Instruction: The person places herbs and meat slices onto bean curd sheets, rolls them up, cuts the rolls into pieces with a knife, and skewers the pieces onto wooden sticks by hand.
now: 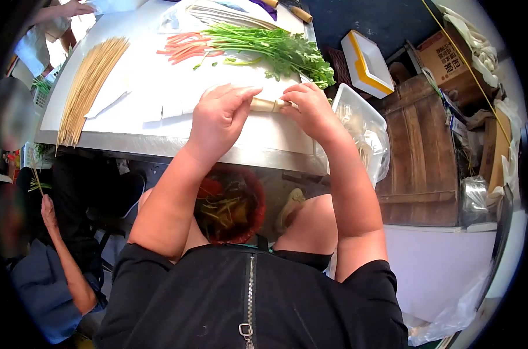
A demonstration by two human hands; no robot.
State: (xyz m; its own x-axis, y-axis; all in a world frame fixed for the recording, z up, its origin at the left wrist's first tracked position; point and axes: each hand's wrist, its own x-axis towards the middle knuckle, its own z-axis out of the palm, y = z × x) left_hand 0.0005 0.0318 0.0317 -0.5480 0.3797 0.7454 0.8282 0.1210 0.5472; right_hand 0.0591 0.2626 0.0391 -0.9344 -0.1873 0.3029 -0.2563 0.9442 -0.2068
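Pale cream, smooth-looking: a short roll (265, 104) is noted between the two hands, lying above the front part of the white table (144, 75). Its right end appears to be pinched between the thumb and bent fingers of the right hand (314, 113). The fingers of the left hand (222, 116) are held together with the thumb close by, at the roll's left end; whether they are pressed on it cannot be told, the contact being hidden by the hand itself.

Surroundings, by the fingers: leafy greens (275, 49) are laid just beyond the right fingertips, red strips (185, 46) beyond the left ones. Bamboo skewers (92, 87) are placed well to the left of the left fingers. A clear tub (365, 131) is seen to the right of the right hand, and a red basin (259, 203) below both.

Risks, as judged: if the hold were uneven, the roll could be twisted or slackened. If the right pinch were too hard, its end could be crushed. Stems could be dragged by the right knuckles if the hand were pushed forward. If both grips were eased near the edge, a fall toward the basin might be caused.
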